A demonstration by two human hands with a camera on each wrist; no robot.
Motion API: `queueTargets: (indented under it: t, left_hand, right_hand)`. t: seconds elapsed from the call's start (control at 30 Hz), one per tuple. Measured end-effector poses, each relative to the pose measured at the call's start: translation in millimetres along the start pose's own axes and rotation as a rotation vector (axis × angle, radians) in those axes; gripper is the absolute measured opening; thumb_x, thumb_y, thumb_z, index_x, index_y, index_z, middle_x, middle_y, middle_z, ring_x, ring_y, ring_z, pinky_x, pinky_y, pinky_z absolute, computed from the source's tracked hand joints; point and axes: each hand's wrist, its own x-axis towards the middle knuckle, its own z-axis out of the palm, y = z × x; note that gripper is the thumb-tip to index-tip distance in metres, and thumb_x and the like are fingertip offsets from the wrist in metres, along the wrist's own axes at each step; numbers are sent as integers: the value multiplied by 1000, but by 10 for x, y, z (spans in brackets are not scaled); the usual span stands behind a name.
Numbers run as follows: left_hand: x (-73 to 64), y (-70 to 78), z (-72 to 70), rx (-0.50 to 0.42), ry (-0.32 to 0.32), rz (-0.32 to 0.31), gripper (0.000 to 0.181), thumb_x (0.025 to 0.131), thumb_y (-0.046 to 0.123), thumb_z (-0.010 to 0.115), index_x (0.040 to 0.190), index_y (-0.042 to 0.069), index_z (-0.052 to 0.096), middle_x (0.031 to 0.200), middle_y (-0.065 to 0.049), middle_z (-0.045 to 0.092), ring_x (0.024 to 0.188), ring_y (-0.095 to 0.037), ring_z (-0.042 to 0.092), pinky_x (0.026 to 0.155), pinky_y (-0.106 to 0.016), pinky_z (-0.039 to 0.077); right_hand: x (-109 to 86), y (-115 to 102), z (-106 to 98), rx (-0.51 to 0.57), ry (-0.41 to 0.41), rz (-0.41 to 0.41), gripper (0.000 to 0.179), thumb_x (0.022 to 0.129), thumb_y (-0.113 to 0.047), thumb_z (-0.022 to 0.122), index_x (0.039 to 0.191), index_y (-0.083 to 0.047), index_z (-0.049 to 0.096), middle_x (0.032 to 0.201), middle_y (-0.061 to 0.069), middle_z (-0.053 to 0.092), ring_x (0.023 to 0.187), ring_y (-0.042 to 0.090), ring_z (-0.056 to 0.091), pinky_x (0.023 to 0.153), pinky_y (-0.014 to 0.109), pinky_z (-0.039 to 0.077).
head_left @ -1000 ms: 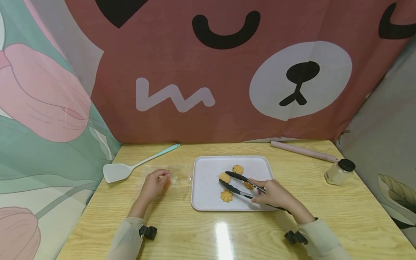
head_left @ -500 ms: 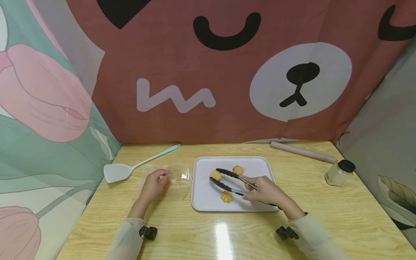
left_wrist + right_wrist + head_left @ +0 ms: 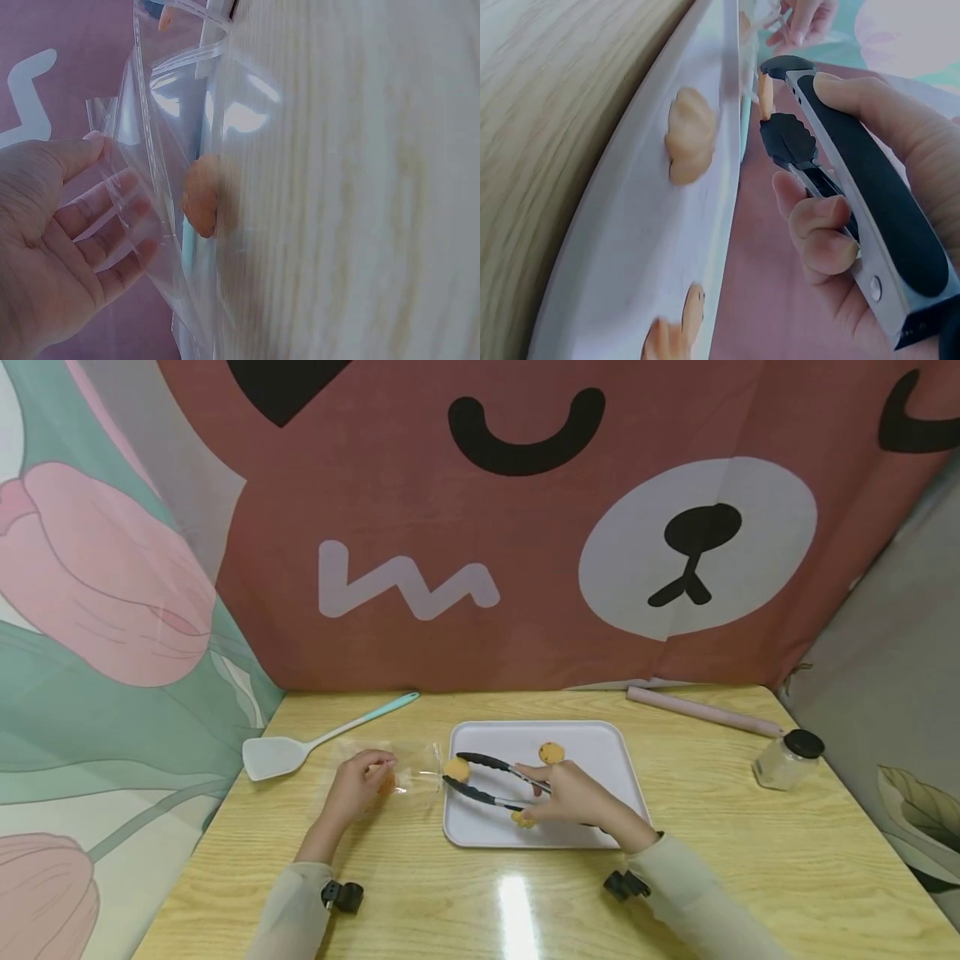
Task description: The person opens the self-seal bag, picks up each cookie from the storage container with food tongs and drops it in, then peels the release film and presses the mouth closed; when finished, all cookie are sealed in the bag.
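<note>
My left hand (image 3: 358, 783) pinches the edge of a clear plastic bag (image 3: 161, 97) between thumb and fingers, holding its mouth raised. One cookie (image 3: 200, 196) lies inside the bag. In my right hand (image 3: 573, 795) is a pair of black-and-steel tongs (image 3: 870, 180). Their scalloped tips clasp a round cookie (image 3: 457, 769) above the left rim of the white tray (image 3: 480, 831), beside the bag's opening. On the tray are a chip-dotted cookie (image 3: 552, 752) and a flower-shaped cookie (image 3: 522, 819), the latter partly behind the tongs. Another ridged cookie (image 3: 664, 337) shows low in the right wrist view.
A white spatula (image 3: 273, 757) with a turquoise handle lies behind the left hand. At the back right lies a pink rolling pin (image 3: 701, 711), near a glass jar (image 3: 783, 764) with a black lid. A printed bear cloth (image 3: 420, 652) hangs behind the table.
My right hand has carried the tongs and round cookie leftward across the tray, to its left rim beside the bag. My left hand has stayed in place on the bag.
</note>
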Motion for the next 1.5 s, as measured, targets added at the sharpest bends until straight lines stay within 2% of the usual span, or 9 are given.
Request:
queueTargets:
  t: [0.17,0.4,0.5,0.7,0.8,0.97,1.17,1.33,1.5]
  left_hand:
    - [-8,10,-10,-5,-7,-5,17,92,13,62,103,1,69,104,-13,67,100,-30,61,89,-53,47]
    - [-3,6,-11,-10,-13,-17,19,92,15,62,104,2,69,105,-12,67,102,-30,61,91,-53,46]
    - [0,0,-10,-6,-14,-14,20,92,16,62,105,2,69,105,-12,67,102,-30,61,91,-54,46]
    - [2,0,-8,-17,-7,-4,18,92,13,63,104,2,69,103,-12,67,101,-30,61,91,-52,46]
    - [7,-3,-7,-20,-2,1,17,91,12,63,103,1,69,103,-13,67,101,-30,61,92,-52,46]
    - [15,-4,4,-17,18,33,15,91,11,63,101,2,69,102,-13,68,100,-31,62,90,-53,47]
    - [15,-9,20,-22,42,75,13,89,9,65,99,2,70,99,-13,68,97,-32,62,87,-54,48]
    - [24,-16,25,-13,62,78,12,90,9,65,98,3,70,99,-13,69,96,-31,62,85,-53,49]
    - [32,-16,12,-43,77,72,12,89,9,65,97,2,70,102,-15,68,98,-32,62,84,-50,50]
  right_hand:
    - [107,-89,51,-11,-11,-24,68,76,-26,79,135,-6,52,76,-4,61,40,0,24,38,17,26]
    - [249,-134,135,-49,-15,-76,67,78,-27,77,135,-5,51,79,0,65,37,-4,25,40,15,32]
    - [300,-132,171,-63,-21,-75,67,78,-28,78,136,-6,51,82,3,66,38,-3,22,41,15,29]
    - [376,-143,239,-54,-50,-28,69,78,-31,78,137,-11,50,76,-5,61,38,0,23,39,17,29]
    - [420,-171,259,-57,-58,-8,70,77,-31,79,138,-12,49,75,-3,61,39,2,24,40,17,29]
    - [516,-239,284,-90,-63,-32,71,76,-30,80,137,-10,50,76,0,63,42,2,25,43,18,30]
    - [658,-284,354,-121,-56,-45,72,75,-33,80,136,-8,51,68,-8,56,44,2,27,45,18,32]
    - [764,-295,409,-95,-62,-36,71,76,-34,79,137,-10,50,65,-9,55,43,2,22,43,18,27]
    - [813,-313,432,-41,-73,-19,71,77,-32,79,137,-9,49,61,-6,54,40,3,19,41,18,23]
